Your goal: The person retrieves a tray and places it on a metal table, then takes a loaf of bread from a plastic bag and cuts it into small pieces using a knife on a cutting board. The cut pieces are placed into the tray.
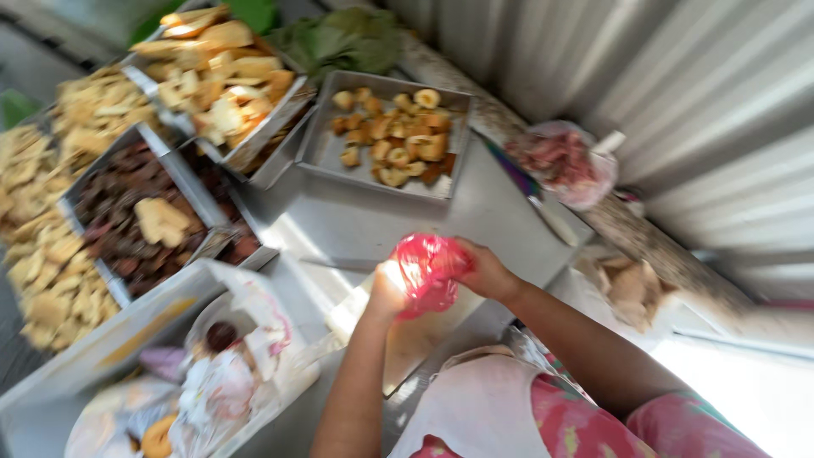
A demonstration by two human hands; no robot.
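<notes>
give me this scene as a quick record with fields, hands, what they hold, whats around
left hand: grips the left side of a red plastic bag
right hand: grips the bag's right side
bag contents: cannot tell, blurred
surface: metal counter
nearest tray: metal tray of golden fried pieces, beyond the hands
left trays: dark brown pieces; pale fried pieces
right: clear bag of pink contents by a corrugated metal wall
near left: pile of plastic bags

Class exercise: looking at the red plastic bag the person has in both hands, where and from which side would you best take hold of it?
Grip the red plastic bag at its gathered top edge, coming from above. The left hand and right hand already pinch it from either side, and its thin, crumpled film probably collapses if squeezed lower down.
</notes>
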